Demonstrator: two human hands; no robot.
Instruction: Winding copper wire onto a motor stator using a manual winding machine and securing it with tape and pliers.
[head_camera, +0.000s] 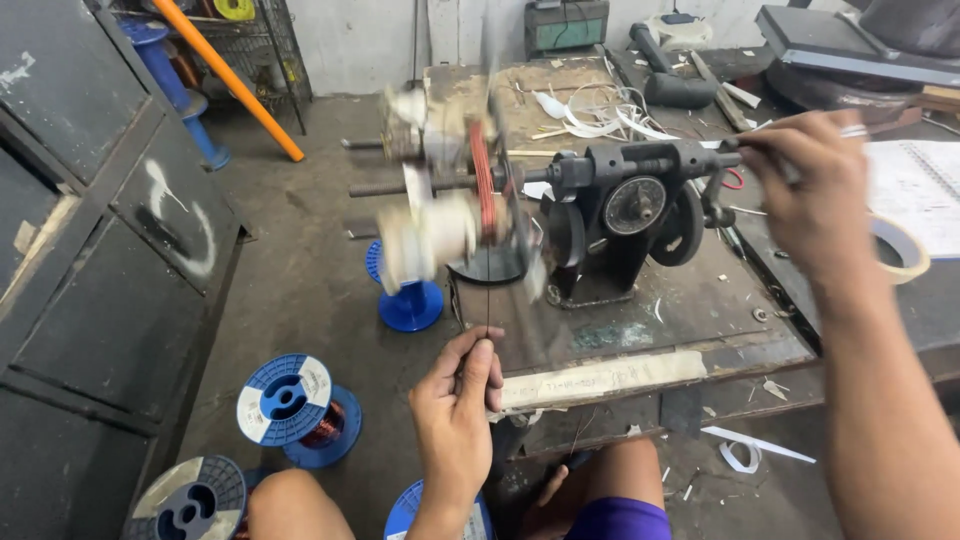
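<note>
Wire (487, 300) pinched in left hand (455, 405) for tension onto spinning coil (483, 190); right hand (815, 190) closed on crank (730, 160).

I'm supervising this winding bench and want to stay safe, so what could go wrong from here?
1. The left hand pinches the thin wire feeding the blurred, spinning former; the wire could cut or burn the fingers, or snap.
2. The right hand works the crank of the black winding machine; uneven turning might pile the turns unevenly.
3. A bare knee sits close to the blue wire spools on the floor; a snagged spool could jerk the wire.
</note>
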